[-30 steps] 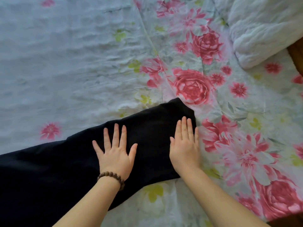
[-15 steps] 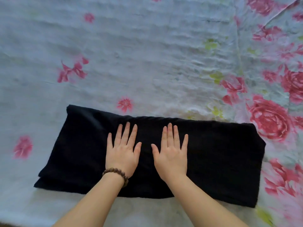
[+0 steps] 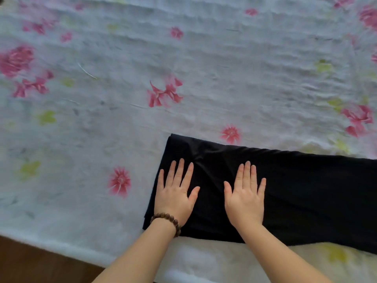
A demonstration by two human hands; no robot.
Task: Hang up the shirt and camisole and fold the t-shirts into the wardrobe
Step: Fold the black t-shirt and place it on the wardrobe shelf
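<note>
L hand [image 3: 173, 198], R hand [image 3: 245, 198] flat on black tee [image 3: 306, 190] on bedsheet [image 3: 122, 58].

A black t-shirt [image 3: 306, 190] lies folded into 1 long, flat band on a floral bedsheet [image 3: 204, 58], close to the near edge. Its squared left end sits mid-scene, faintly creased; the band runs right, out of view.

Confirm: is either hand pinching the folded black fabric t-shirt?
No, the left hand and the right hand both press flat, fingers straight, on the folded black fabric t-shirt.
</note>
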